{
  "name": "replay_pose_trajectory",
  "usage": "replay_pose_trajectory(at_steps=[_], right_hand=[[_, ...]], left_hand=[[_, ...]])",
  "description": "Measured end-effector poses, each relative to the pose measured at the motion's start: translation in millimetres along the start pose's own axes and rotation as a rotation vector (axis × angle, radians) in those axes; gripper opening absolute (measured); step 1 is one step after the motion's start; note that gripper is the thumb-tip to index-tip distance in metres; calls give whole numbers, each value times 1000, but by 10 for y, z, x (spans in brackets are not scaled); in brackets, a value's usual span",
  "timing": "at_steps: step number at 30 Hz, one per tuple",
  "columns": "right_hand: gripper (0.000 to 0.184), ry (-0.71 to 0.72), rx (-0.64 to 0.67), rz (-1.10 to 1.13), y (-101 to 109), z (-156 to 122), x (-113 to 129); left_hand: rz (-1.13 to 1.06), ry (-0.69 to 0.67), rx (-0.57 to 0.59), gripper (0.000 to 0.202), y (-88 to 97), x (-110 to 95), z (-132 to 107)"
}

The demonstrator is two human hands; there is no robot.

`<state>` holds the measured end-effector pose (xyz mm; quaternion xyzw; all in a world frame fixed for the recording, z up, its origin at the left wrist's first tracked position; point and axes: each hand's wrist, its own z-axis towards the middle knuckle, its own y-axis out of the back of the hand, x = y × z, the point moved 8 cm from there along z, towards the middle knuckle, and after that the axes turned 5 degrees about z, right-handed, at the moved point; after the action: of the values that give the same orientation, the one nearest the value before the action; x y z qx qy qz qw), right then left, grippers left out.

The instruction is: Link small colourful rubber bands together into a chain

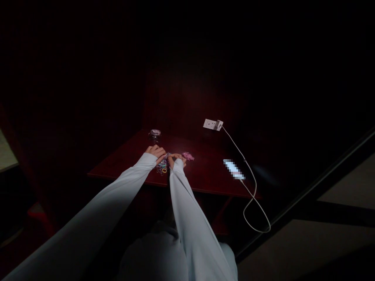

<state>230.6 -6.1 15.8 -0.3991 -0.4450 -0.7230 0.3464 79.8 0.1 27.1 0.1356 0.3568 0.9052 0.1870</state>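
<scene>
A small heap of thin coloured loops (162, 167), which look like small elastic bands, lies near the front of the dark red table. My left hand (156, 151) rests over the heap's left side, its fingers bent but apart. From the right, my right hand (177, 157) reaches in with thumb and fingers drawn together at the heap's edge; what they pinch is too small to make out. Just beyond the right hand sits a pink bunch of similar bands (188, 156), apart from the mixed heap. Behind my left hand stands a small clear jar (155, 134) with a pale top.
The dark red table (123, 164) has its front edge close to my forearms. To the right lies a lit phone (233, 169) with a white cable (255, 183) looping past the table edge up to a wall socket (211, 124). Surroundings are very dark.
</scene>
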Motion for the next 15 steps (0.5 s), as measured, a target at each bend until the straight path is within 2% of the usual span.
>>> replay_pose_trajectory(at_steps=[10,15], right_hand=[[11,-2,-9,1,18,-38,3],[14,-62,-118,31,100,-16,-71]], left_hand=[[-20,-11,37,23,130,-28,3],[-23,12,24,18,146,-41,14]])
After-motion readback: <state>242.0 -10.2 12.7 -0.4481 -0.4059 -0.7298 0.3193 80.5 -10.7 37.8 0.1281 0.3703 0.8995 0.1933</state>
